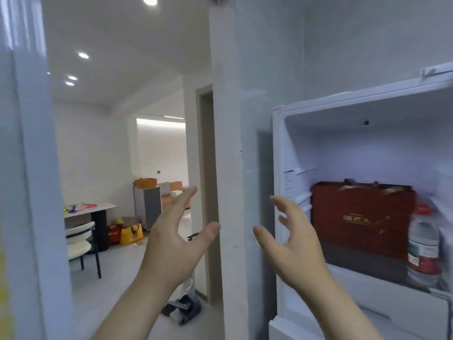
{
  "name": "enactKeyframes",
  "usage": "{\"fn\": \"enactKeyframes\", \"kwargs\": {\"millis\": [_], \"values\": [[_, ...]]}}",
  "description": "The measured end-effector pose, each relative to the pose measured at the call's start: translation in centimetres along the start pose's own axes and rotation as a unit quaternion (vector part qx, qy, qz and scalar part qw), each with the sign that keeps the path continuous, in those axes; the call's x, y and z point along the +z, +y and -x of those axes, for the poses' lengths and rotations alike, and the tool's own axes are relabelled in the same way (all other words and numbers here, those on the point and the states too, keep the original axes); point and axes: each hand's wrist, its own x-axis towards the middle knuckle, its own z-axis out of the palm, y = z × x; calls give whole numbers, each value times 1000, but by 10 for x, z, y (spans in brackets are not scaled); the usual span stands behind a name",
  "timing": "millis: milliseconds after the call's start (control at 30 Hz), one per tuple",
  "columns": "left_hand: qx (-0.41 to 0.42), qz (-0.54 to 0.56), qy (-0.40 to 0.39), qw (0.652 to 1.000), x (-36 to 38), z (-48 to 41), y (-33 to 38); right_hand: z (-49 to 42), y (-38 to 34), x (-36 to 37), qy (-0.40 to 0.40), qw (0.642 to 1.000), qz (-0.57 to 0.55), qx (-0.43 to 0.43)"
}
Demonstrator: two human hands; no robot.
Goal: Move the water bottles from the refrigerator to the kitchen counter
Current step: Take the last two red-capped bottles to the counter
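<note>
The refrigerator (pixel 279 168) stands open at the right, its white interior lit. On its shelf a clear water bottle (pixel 422 246) with a red cap and a red and white label stands upright at the far right, next to a red gift bag (pixel 362 224). My left hand (pixel 176 239) is raised in front of the doorway, fingers straight and spread, holding nothing. My right hand (pixel 291 236) hovers at the refrigerator's left edge, fingers loosely bent, empty and well short of the bottle.
A white pillar (pixel 225 168) separates the refrigerator from a doorway into a living room with a table (pixel 93 209), a chair (pixel 81 244) and bags on the floor. A floor cleaner (pixel 183 305) leans at the pillar's foot. A white panel (pixel 27 192) fills the left edge.
</note>
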Motion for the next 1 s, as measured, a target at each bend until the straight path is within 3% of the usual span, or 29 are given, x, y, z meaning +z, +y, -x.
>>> {"fn": "enactKeyframes", "kwargs": {"millis": [300, 433, 700, 1000], "values": [[44, 52, -91, 994, 150, -66, -53, -48, 113, -48, 107, 992, 49, 41], [40, 143, -120, 982, 215, -78, -63, -54, 146, -80, 168, 980, 98, 47], [28, 285, -228, 931, 360, -83, -40, -50, 185, -157, 269, 933, 205, 123], [39, 345, -352, 869, 550, -90, -48, -64, 241, -184, 343, 878, 259, 209]]}}
